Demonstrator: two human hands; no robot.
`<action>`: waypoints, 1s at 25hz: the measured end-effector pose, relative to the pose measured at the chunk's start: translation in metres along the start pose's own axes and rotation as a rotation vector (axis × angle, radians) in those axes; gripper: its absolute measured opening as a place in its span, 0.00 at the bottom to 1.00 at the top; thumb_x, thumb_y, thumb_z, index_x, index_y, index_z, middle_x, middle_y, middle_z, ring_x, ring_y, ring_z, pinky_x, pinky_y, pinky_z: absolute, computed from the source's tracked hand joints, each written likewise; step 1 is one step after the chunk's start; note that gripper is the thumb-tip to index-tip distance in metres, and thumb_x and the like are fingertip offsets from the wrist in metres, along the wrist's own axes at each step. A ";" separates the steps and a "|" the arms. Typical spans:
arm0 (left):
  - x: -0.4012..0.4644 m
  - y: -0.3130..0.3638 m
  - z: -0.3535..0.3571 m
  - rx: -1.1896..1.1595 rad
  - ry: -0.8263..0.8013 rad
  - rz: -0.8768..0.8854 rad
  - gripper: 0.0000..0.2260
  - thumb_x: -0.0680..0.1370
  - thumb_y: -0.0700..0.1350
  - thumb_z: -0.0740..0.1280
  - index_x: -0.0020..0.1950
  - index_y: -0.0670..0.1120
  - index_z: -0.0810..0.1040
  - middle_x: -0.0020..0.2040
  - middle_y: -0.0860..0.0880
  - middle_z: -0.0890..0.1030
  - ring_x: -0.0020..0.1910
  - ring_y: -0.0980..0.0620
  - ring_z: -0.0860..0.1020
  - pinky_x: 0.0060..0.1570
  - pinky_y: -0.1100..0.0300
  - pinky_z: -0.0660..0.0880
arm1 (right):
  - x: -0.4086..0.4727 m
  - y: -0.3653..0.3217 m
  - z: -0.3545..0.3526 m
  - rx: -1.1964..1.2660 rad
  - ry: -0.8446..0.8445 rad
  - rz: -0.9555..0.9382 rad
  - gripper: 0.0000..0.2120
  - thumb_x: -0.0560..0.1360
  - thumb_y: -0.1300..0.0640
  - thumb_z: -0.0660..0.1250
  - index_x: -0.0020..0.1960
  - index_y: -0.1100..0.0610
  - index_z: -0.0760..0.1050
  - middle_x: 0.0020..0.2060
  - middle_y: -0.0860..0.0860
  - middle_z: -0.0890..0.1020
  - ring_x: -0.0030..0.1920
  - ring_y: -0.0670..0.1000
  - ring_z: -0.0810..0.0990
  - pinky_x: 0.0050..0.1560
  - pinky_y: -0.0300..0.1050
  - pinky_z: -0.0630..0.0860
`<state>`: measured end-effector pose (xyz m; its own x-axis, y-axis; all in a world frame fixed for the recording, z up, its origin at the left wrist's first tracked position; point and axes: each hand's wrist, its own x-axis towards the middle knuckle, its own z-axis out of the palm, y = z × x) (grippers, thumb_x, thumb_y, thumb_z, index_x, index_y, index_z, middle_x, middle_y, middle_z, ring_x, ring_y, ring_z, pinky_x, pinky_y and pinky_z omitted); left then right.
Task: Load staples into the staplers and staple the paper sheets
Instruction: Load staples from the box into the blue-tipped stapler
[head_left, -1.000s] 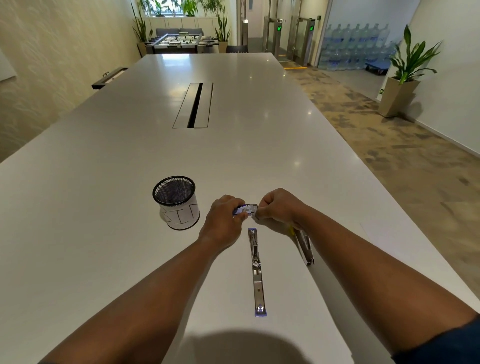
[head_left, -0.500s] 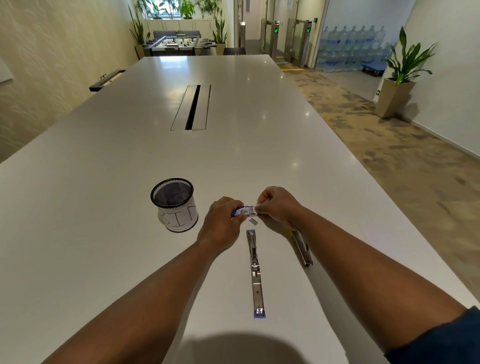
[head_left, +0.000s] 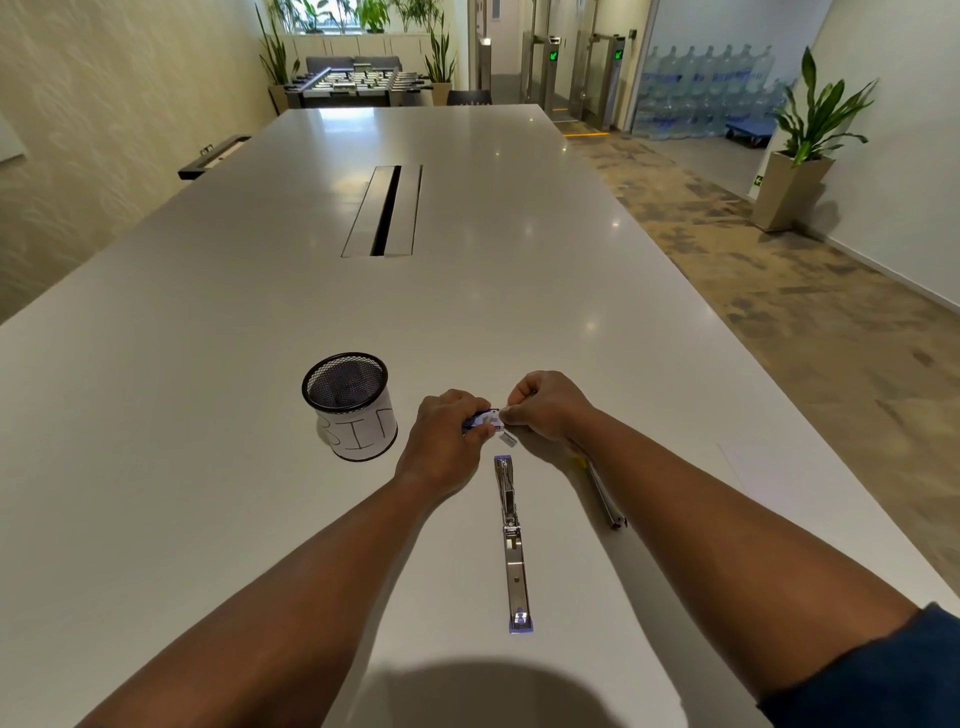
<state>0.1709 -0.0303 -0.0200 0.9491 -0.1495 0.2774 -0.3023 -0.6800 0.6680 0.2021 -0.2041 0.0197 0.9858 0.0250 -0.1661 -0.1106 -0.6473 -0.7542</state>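
Observation:
My left hand (head_left: 447, 441) holds a small blue and white staple box (head_left: 485, 419) just above the white table (head_left: 208, 364). My right hand (head_left: 545, 408) pinches the box's right end with its fingertips. A small strip of staples (head_left: 509, 440) lies on the table just under the box. A stapler (head_left: 511, 540) lies swung fully open and flat in front of the hands, its blue end nearest me. A second stapler (head_left: 605, 499) lies partly hidden under my right forearm. A white paper sheet (head_left: 753, 462) rests faintly visible at the right.
A black mesh cup (head_left: 353, 405) with a paper label reading BIN stands left of my left hand. A cable slot (head_left: 387, 210) runs along the table's middle farther away. The table's right edge drops to carpeted floor.
A small strip of staples has dropped out of the box onto the table below it. Both hands have stayed on the box with only slight shifts.

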 end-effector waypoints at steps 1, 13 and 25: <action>0.000 0.000 0.000 -0.001 -0.001 0.002 0.09 0.77 0.46 0.71 0.57 0.49 0.83 0.51 0.52 0.81 0.54 0.47 0.75 0.53 0.50 0.75 | -0.001 0.000 0.001 -0.009 -0.004 -0.005 0.07 0.71 0.59 0.76 0.40 0.55 0.79 0.36 0.48 0.81 0.38 0.47 0.78 0.37 0.42 0.74; 0.001 -0.001 0.002 0.018 0.000 -0.009 0.11 0.78 0.47 0.71 0.60 0.48 0.83 0.53 0.51 0.82 0.56 0.46 0.75 0.55 0.51 0.73 | -0.005 -0.001 0.000 0.012 -0.016 -0.005 0.06 0.71 0.60 0.75 0.41 0.54 0.78 0.39 0.49 0.81 0.40 0.47 0.77 0.36 0.42 0.73; -0.004 -0.004 0.005 0.011 0.037 -0.042 0.18 0.77 0.49 0.72 0.67 0.51 0.79 0.59 0.57 0.72 0.60 0.57 0.67 0.56 0.65 0.65 | -0.039 -0.005 -0.002 -0.339 0.006 -0.275 0.07 0.69 0.57 0.75 0.46 0.55 0.79 0.43 0.51 0.83 0.45 0.53 0.80 0.47 0.51 0.78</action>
<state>0.1685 -0.0307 -0.0276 0.9570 -0.0941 0.2743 -0.2608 -0.6932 0.6720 0.1641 -0.2029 0.0313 0.9737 0.2275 0.0159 0.2025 -0.8306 -0.5188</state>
